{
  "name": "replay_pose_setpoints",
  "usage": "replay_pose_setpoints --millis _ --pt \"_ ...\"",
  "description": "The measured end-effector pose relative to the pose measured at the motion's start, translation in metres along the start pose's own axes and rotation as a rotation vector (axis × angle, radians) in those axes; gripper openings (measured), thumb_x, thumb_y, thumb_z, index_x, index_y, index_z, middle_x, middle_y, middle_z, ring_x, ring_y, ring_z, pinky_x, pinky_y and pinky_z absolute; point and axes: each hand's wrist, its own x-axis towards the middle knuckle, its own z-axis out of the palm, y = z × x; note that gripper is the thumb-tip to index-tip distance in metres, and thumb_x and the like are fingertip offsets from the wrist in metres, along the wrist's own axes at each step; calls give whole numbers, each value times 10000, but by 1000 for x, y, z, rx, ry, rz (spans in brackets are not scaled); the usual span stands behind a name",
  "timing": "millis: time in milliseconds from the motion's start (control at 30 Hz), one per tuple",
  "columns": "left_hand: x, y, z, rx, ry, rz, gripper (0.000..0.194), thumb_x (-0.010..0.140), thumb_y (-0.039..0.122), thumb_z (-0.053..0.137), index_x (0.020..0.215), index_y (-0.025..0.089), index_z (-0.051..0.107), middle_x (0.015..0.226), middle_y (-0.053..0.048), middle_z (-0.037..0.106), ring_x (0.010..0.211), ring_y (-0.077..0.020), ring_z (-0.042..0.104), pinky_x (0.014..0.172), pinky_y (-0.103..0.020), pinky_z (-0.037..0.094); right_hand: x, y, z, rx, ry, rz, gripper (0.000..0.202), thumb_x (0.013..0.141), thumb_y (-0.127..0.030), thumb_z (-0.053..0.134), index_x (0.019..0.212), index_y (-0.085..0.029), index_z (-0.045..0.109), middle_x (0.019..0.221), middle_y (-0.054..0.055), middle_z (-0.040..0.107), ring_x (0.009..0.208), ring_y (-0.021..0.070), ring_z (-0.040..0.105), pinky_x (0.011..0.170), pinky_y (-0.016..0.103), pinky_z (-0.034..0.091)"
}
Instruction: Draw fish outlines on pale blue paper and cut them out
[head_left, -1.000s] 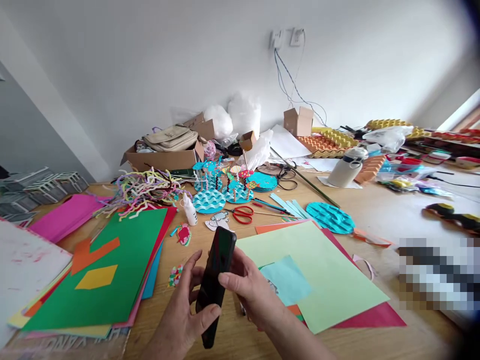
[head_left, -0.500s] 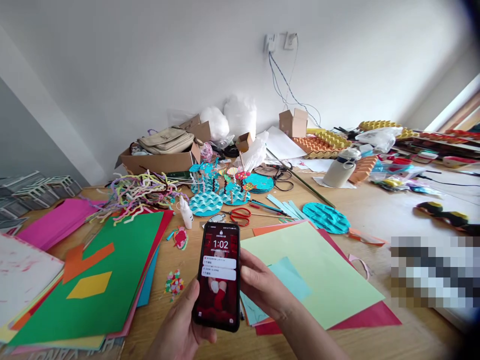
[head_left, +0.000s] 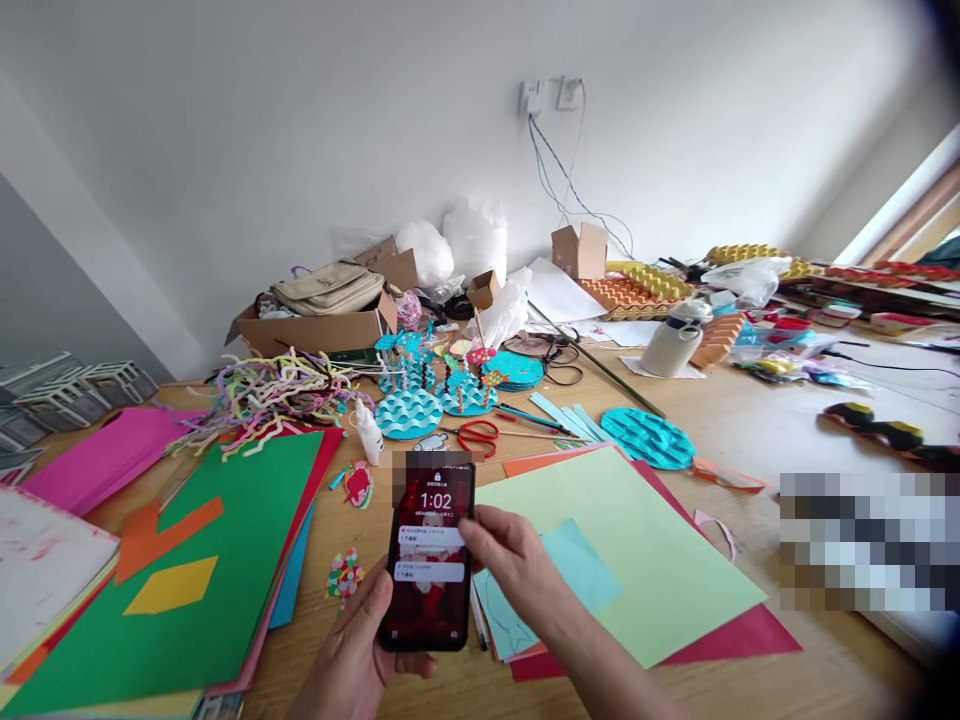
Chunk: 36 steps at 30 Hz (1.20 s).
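A black mobile phone (head_left: 427,615) is held upright above the table, its lit lock screen showing 1:02. My left hand (head_left: 358,640) wraps its lower left side, thumb along the edge and fingertips showing under the bottom. On the right edge, my right hand (head_left: 517,565) is closed, a digit lying over the screen's side; its other fingers are partly hidden. Beneath my right hand lie a light-blue paper piece (head_left: 574,560) and a pale-green sheet (head_left: 660,570). Beyond the phone are red-handled scissors (head_left: 478,436) and a white glue bottle (head_left: 368,434).
To the left lie a green sheet (head_left: 247,540) with orange and yellow cutouts and tangled pipe cleaners (head_left: 277,395). Blue wavy discs (head_left: 409,412), paper fish decorations (head_left: 457,370) and a cardboard box (head_left: 315,330) stand behind. A tumbler (head_left: 673,345) stands at the right.
The thumb-side digit of my right hand has moved from the phone's edge onto its screen. The notifications on the screen have shifted and spread apart. The view has tilted slightly.
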Motion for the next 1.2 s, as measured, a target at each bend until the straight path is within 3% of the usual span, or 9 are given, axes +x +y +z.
replay_pose_setpoints --millis 100,267,700,1000,1200 --pt "0 2 -1 11 8 -12 436 693 454 690 1032 187 632 921 -82 692 725 -242 630 487 -314 503 3 -11 -4 -76 21 27 517 844 -584 386 638 -138 548 595 24 564 587 148 535 565 262 424" --pt "0 9 -2 20 -47 -30 452 698 493 671 1014 171 642 920 -105 692 750 -248 628 506 -315 503 -2 -16 -2 -19 -57 28 488 836 -583 411 679 -143 552 645 29 580 619 149 541 591 257 428" --pt "-2 10 -5 22 -51 15 468 736 476 640 1084 164 617 984 -119 681 834 -269 628 529 -310 512 -12 -5 -1 -94 -80 28 487 870 -560 369 670 -149 537 636 29 587 621 146 559 600 251 416" --pt "-5 13 -8 12 -12 20 449 717 468 661 1038 156 639 951 -123 687 779 -251 629 518 -306 508 -14 -3 0 -45 -112 65 474 858 -569 387 793 -139 573 701 55 631 644 159 583 612 268 437" --pt "-4 11 -14 11 -10 27 463 693 475 684 1033 164 643 948 -127 687 781 -257 632 523 -301 491 -15 -4 1 -87 -123 31 481 853 -580 379 716 -148 541 680 60 612 652 169 582 616 275 450"
